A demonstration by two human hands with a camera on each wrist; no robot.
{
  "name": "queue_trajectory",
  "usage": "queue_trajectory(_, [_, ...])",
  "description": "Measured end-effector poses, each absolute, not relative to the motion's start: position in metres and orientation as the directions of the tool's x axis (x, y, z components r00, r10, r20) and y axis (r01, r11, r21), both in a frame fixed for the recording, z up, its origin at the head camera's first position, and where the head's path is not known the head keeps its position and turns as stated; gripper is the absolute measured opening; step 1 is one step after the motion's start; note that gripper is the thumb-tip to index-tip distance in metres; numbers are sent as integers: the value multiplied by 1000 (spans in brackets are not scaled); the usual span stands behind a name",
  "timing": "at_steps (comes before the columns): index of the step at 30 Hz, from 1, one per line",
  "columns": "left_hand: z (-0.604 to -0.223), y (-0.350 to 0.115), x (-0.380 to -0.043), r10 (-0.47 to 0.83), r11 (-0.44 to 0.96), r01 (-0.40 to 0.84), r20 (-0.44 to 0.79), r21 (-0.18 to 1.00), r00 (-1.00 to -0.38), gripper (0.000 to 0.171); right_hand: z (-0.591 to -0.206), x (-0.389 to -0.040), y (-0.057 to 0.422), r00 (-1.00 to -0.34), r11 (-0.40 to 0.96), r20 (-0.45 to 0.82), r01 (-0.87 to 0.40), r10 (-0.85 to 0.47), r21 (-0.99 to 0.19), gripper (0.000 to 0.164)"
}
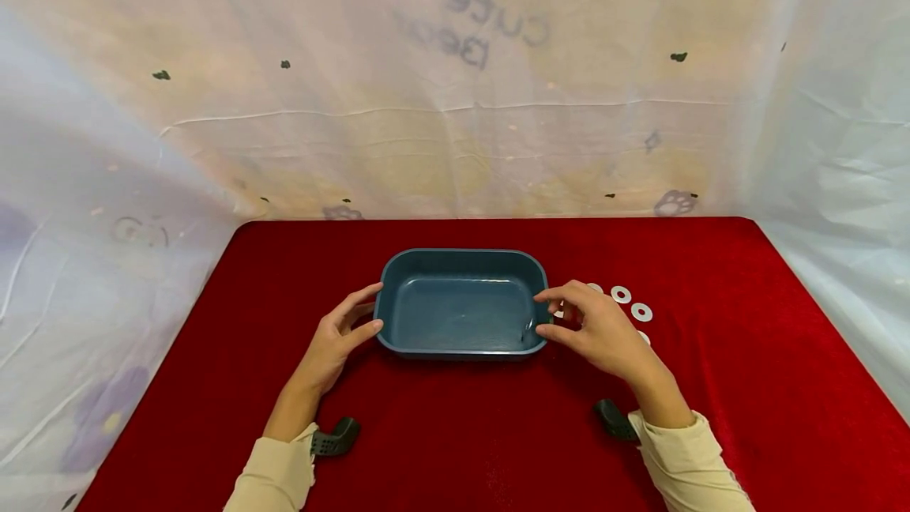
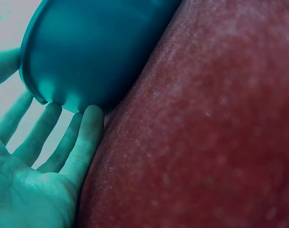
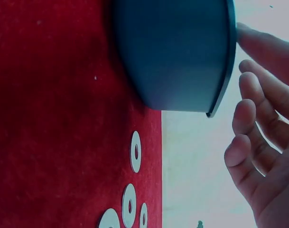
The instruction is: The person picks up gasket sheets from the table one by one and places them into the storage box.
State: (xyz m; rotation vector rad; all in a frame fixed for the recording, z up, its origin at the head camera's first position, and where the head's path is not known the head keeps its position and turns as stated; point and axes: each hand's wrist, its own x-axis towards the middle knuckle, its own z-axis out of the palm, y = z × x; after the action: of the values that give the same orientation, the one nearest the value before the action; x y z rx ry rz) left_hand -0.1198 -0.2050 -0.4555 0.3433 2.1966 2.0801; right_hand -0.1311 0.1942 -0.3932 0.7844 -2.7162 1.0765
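Observation:
A blue rectangular tub [image 1: 462, 314] with rounded corners sits on the red cloth, and its floor shows no contents. At its left end is my left hand [image 1: 337, 338]; in the left wrist view the straight fingers [image 2: 89, 130] touch the tub's end wall, with the thumb at the rim. My right hand [image 1: 593, 326] is over the tub's right end, fingertips overlapping the rim in the head view. From the right wrist, the thumb [image 3: 265, 50] shows close to the rim while the loosely bent fingers hold nothing. White flat rings [image 1: 621, 294] lie beside and partly behind this hand.
Red cloth [image 1: 455, 433] covers the table. A pale printed sheet [image 1: 455, 101] hangs behind it, with more sheeting at both sides. Dark curved pieces [image 1: 336, 437] stick out from both sleeve cuffs.

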Motion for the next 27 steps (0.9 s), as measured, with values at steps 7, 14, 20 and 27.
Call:
queue_trajectory(7, [-454,-204,-119,226,52,89,76,995,-971,57,-390,-133,202,-880,624,267,-468,-393,-626,38])
queue_trajectory(14, [-455,-204,-119,218,57,84,70,995,-973,57,-388,-135,212,-915,658,229,-398,-331,-639,36])
queue_trajectory(20, [-458,-205,-120,221,58,86,71,995,-973,56,-390,-138,223,-944,709,183,-327,-275,-625,35])
queue_trajectory(27, [-457,-205,-121,217,66,86,70,994,-974,56,-401,-143,228,-953,722,159,-300,-258,-624,34])
